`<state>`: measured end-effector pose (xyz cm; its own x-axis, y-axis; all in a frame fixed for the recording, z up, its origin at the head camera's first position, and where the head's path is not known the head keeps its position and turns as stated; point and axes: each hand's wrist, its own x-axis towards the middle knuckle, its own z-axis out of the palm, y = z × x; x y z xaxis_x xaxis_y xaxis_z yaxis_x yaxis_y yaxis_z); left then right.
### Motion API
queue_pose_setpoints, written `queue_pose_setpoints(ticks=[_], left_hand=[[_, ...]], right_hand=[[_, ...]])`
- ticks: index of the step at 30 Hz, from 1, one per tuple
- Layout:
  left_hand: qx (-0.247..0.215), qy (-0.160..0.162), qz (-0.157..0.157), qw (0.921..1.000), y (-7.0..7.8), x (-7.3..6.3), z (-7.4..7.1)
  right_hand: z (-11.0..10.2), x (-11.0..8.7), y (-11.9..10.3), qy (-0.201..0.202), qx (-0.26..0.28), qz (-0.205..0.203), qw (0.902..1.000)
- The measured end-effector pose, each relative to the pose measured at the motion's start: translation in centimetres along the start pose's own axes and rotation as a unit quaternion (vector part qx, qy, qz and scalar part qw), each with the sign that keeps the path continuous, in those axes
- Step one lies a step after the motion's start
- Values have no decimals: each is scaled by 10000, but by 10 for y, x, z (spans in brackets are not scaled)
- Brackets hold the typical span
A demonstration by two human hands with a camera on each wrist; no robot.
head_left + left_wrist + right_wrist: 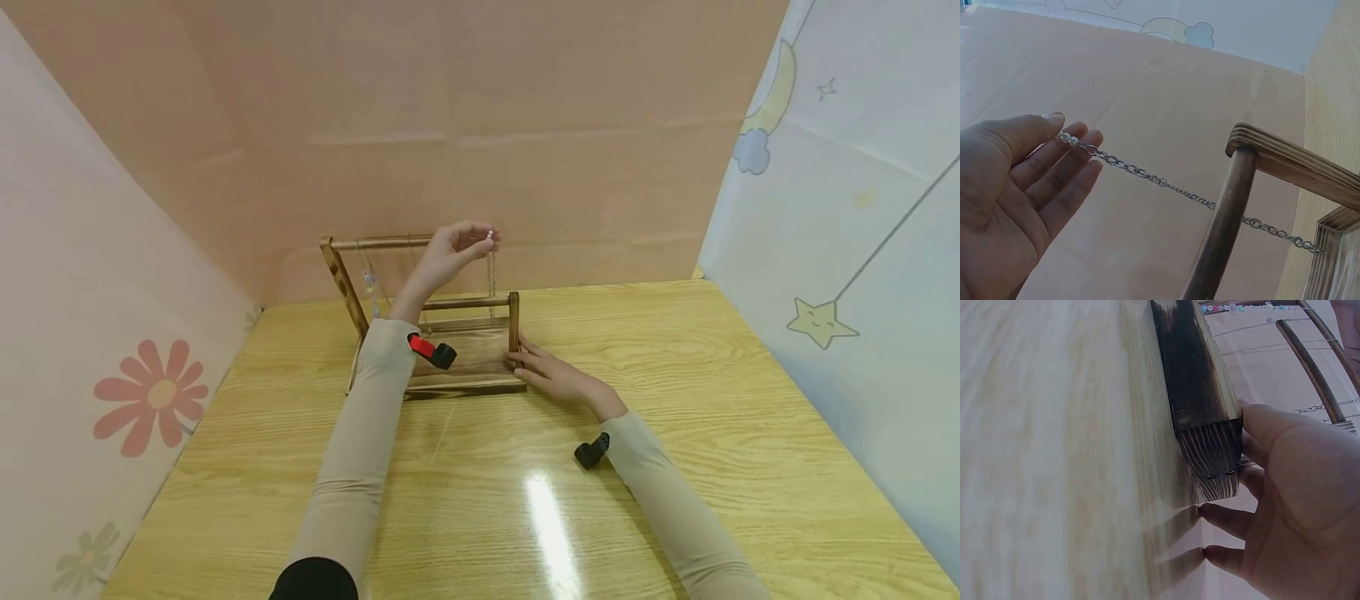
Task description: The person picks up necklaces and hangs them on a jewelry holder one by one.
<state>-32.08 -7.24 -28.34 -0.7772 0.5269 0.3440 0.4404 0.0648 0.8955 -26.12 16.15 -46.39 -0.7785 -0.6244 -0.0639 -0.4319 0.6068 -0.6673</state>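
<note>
My left hand (450, 248) is raised above the right part of a wooden jewelry stand (465, 381). Between thumb and fingers it pinches the white-beaded end of a silver chain (1129, 167). The chain runs down past the stand's lower rod (1225, 228) toward the base; whether it touches the rod cannot be told. My right hand (558, 379) is low at the stand's right side, its fingers fairly straight and touching the short upright post (514, 321). In the right wrist view the thumb lies against the dark wooden base end (1210, 456).
A beaded strand (370, 287) and thin chains hang from the upper rod (378, 243) at left. The stand is on a wood-grain table (480, 483) near the peach backdrop (562, 167). Patterned panels flank the table, including one with a star (821, 322).
</note>
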Motion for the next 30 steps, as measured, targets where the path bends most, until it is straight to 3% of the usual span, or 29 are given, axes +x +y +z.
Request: queue_pose_setpoints(ticks=[9,20,30], left_hand=[[70,153,51,9998,-1,1,-2],[-97,514,-270,9983,6,4,-5],[-164,659,-314,9972,7,7,-8]], right_hand=[[1,2,-2,-11,-13,-15,10000],[0,2,-2,4,-60,30,10000],[-1,1,-4,-10,-12,1,10000]])
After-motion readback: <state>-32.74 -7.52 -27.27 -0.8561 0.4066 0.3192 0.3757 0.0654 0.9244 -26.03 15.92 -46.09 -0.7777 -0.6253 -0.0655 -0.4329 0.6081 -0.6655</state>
